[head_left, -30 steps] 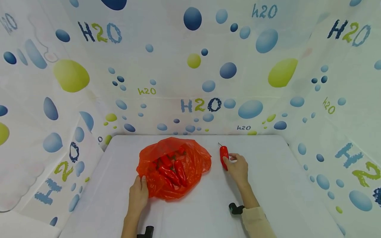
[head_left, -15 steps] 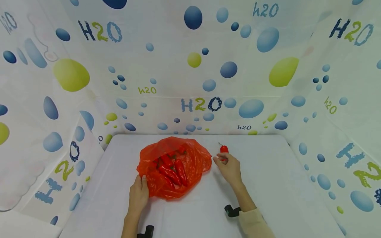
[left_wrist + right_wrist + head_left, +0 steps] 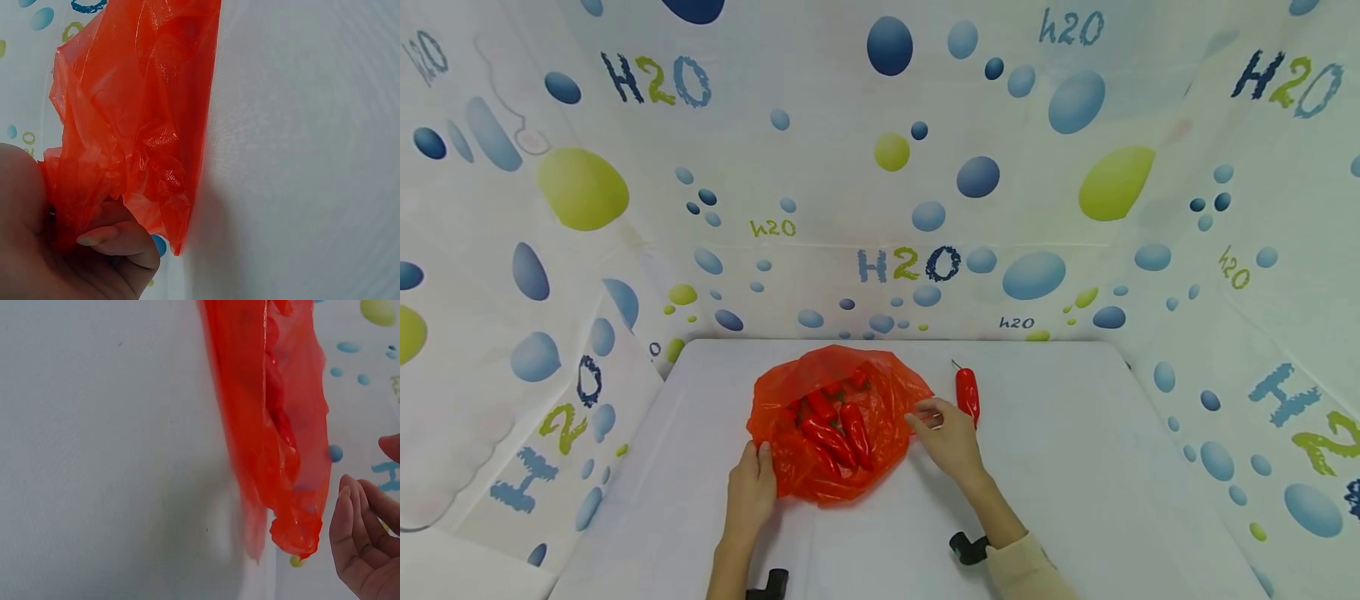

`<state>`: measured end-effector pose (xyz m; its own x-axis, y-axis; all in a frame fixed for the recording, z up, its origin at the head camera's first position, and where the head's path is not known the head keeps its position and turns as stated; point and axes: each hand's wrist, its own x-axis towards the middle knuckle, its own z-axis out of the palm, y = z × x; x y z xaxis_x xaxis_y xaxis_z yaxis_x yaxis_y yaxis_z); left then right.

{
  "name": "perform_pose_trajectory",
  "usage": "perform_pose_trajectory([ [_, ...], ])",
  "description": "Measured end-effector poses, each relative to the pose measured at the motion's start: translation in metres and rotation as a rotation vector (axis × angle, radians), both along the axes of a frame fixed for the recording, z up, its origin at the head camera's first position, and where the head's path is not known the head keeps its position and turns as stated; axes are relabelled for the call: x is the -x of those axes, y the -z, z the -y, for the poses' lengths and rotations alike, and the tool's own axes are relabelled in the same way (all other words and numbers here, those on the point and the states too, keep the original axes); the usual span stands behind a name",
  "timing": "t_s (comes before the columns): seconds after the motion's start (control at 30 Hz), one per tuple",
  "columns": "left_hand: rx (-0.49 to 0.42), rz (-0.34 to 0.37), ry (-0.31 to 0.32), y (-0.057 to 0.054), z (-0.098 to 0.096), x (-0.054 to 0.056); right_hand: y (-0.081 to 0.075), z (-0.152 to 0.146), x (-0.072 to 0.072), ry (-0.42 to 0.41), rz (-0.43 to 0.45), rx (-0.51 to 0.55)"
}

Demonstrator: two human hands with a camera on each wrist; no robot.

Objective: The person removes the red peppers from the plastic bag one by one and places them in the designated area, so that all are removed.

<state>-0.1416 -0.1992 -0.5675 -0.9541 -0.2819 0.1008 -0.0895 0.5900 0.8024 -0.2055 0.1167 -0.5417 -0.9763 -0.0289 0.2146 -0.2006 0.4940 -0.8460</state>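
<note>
A thin red plastic bag [image 3: 808, 375] lies with its mouth open, several red chili peppers [image 3: 827, 439] inside. My left hand [image 3: 750, 492] grips the near left edge of the bag; in the left wrist view, the film of the bag [image 3: 119, 125] is bunched between thumb and curled fingers. At the right edge of the bag hovers my right hand [image 3: 951, 442], holding nothing. The right wrist view has this hand [image 3: 369, 550] beside the bag, thumb apart from loosely bent fingers. A single red chili pepper [image 3: 967, 392] lies on the table just beyond my right hand, stem pointing away.
The white table [image 3: 1075, 467] stretches out on both sides of the bag. A white sheet [image 3: 820, 167] printed with blue and green drops hangs behind and along the sides. Dark camera mounts [image 3: 967, 548] sit at my wrists.
My right hand has let go of the single chili pepper, leaving it on the table, and has moved left to the bag's right edge. The left hand keeps its grip in place.
</note>
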Motion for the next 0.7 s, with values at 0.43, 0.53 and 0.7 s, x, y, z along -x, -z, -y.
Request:
perform_pose_trajectory([
  [0.43, 0.011, -0.001, 0.000, 0.001, 0.000, 0.000, -0.002, 0.021, -0.007, -0.074, 0.056, -0.025],
  [0.53, 0.007, 0.001, 0.001, 0.001, 0.000, 0.000, -0.003, 0.025, -0.008, -0.090, 0.069, -0.037],
  [0.7, 0.005, 0.002, 0.005, 0.002, 0.001, 0.000, -0.005, 0.031, -0.009, -0.129, 0.062, -0.045],
])
